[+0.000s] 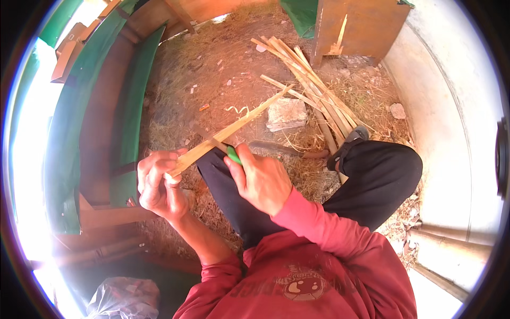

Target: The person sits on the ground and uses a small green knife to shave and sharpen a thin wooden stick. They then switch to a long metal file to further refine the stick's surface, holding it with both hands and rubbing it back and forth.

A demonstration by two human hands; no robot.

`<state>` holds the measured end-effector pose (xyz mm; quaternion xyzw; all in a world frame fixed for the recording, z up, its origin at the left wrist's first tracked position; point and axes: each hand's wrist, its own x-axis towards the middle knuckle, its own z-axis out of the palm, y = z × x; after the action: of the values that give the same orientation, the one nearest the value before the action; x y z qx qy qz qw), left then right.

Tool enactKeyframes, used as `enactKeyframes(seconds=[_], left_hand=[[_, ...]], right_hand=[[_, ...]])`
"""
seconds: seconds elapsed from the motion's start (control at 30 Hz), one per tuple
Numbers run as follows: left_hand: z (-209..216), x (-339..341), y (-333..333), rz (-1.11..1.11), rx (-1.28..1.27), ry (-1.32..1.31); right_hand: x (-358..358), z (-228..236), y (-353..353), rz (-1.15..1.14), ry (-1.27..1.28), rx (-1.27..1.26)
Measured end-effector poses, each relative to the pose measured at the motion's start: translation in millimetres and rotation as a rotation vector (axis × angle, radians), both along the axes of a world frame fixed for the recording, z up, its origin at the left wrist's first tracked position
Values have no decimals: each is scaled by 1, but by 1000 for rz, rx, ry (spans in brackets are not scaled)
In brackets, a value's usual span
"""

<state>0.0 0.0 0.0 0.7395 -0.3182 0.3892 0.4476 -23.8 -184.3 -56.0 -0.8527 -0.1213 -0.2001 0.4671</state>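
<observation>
My left hand (162, 183) grips the near end of a pale split-bamboo strip (234, 126), which slants up and to the right in front of my knees. In my right hand (263, 178) is a knife (234, 154) with a green handle, the fingers closed round it. The knife's blade lies across the strip, a short way beyond my left hand. Thin curled shavings (239, 110) stand up along the strip's upper edge. How deep the blade cuts cannot be made out.
Several long pale strips (313, 85) lie in a pile ahead to the right, beside a stone block (287, 114). A dark long blade with a wooden handle (289, 150) rests on the straw-strewn ground. Green-covered boards (127, 122) stand left, a white wall (441, 106) right, a plastic bag (125, 297) lower left.
</observation>
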Motion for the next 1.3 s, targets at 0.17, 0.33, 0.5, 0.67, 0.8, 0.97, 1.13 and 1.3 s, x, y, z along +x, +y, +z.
enactKeyframes(seconds=[0.17,0.33,0.5,0.67,0.8,0.97,1.13,1.3], left_hand=[[-8,-4,-8,47,0,-8],[-7,-1,-11,40,-107,-15],[-10,-11,-15,270,-193,-16],[-15,-22,-34,392,-246,-4],[-11,-24,-35,353,-176,-17],[-11,-23,-30,427,-225,26],[0,-22,-41,389,-120,-15],[1,-23,-36,390,-110,-32]], right_hand=[[46,-118,-56,-291,290,-296],[35,-94,-90,-304,540,-146],[-8,9,-42,24,152,246],[-20,41,-12,213,93,219],[-16,35,-9,83,130,114],[-6,28,-8,49,97,-25],[-27,55,5,144,28,62],[-25,48,5,113,56,-47]])
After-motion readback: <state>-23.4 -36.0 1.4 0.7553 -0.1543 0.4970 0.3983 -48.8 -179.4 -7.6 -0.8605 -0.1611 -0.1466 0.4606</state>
